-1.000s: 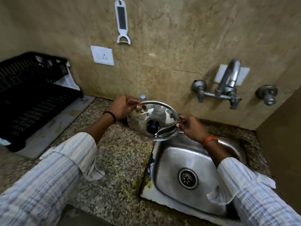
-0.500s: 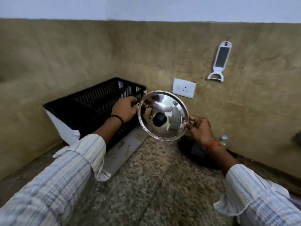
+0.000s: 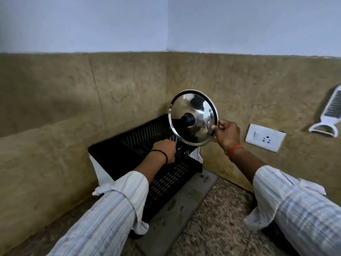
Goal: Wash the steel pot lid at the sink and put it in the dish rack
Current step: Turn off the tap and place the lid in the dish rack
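Note:
The round steel pot lid (image 3: 200,111) with a black knob is held up on edge, its knob side facing me, above the right end of the black slotted dish rack (image 3: 129,152). My right hand (image 3: 226,136) pinches the lid's right rim. My left hand (image 3: 165,150) is off the lid and rests on the rack's near wall, fingers curled over its edge. The sink is out of view.
The rack stands in the corner on a grey drain tray (image 3: 177,213) set on the speckled granite counter (image 3: 212,231). A white wall socket (image 3: 264,137) and a hanging white peeler (image 3: 328,117) are on the right wall.
My view has swung left from the sink to the rack. The lid travelled left and up over the rack. My left hand let go of the lid and dropped onto the rack's edge.

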